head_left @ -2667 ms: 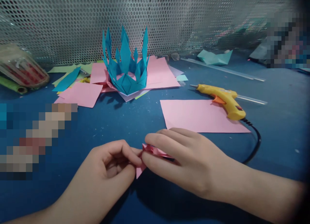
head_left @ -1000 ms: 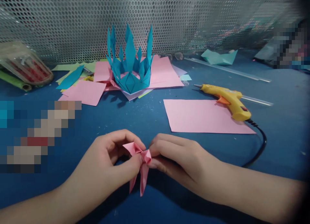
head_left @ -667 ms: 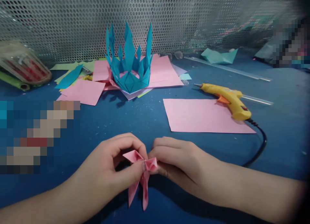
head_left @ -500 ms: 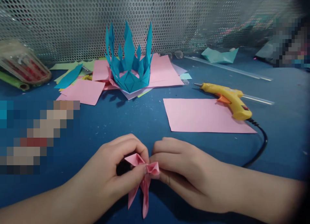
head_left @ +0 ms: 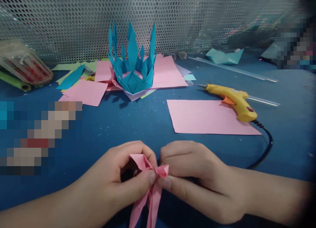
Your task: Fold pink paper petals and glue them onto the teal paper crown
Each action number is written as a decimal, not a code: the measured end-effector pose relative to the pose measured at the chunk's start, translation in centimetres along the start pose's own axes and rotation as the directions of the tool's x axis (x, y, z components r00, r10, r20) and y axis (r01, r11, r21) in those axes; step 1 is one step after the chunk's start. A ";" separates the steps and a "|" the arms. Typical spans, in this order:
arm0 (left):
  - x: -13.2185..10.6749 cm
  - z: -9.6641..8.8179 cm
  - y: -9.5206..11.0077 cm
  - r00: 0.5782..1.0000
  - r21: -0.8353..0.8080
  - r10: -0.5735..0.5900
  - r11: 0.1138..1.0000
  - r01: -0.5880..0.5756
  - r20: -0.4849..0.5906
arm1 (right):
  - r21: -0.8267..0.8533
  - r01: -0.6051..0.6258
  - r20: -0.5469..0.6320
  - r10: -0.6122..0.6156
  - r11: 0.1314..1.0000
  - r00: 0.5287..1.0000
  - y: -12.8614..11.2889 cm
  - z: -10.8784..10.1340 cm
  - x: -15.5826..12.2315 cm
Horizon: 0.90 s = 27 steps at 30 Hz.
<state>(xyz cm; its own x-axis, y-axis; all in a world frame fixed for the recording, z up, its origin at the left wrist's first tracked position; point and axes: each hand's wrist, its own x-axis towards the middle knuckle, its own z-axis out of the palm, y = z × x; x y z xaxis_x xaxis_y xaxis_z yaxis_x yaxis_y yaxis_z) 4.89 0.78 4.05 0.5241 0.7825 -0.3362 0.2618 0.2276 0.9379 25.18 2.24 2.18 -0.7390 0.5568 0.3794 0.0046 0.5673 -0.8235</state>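
Between my hands is a pink folded paper bow (head_left: 144,162), two loops at the top and two long tails hanging toward me. My left hand (head_left: 130,175) pinches its middle between thumb and forefinger. From the other side, my right hand (head_left: 195,175) is closed on the bow beside the right loop, thumb below it; its fingertips are partly hidden. Beyond them stands a blue folded paper crown (head_left: 133,80) with tall points. On the right, a yellow glue gun (head_left: 229,93) lies across the corner of a pink paper sheet (head_left: 197,117).
Pink sheets (head_left: 170,71) lie under and behind the crown. A clear container (head_left: 27,62) and a green roll (head_left: 14,81) are at far left. Clear glue sticks (head_left: 232,68) and a pale teal folded paper (head_left: 224,56) lie at back right, before a perforated metal panel (head_left: 81,24).
Both hands have shifted slightly right with the bow. Its tails have come lower, and the right thumb has moved up against the bow just under the right loop.
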 end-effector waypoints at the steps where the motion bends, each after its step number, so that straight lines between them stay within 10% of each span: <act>1: -0.1 0.1 0.0 1.000 -0.016 0.005 1.000 -0.005 -0.003 | 0.024 0.000 -0.010 0.001 1.000 1.000 0.0 0.1 0.0; 10: 0.3 -0.3 -0.1 0.995 -0.521 -0.063 0.848 0.095 0.078 | 0.115 -0.190 -0.193 0.210 0.975 0.959 0.3 -0.1 0.3; 18: 0.9 -0.5 0.0 0.983 -0.502 -0.174 0.855 0.126 -0.051 | 0.216 -0.314 -0.080 0.337 0.925 0.938 0.3 0.1 0.7; 27: 0.4 -0.3 -0.1 0.990 -0.284 -0.010 0.958 -0.031 -0.142 | 0.178 -0.295 -0.040 0.307 0.939 0.951 0.3 0.0 0.5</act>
<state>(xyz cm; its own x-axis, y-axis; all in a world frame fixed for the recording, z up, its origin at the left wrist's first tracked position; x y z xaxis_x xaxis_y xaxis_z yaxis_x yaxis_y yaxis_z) 4.86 1.24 3.79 0.4013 0.8545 -0.3297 0.0042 0.3583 0.9336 24.81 2.62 2.11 -0.6744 0.7277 0.1249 0.1025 0.2598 -0.9602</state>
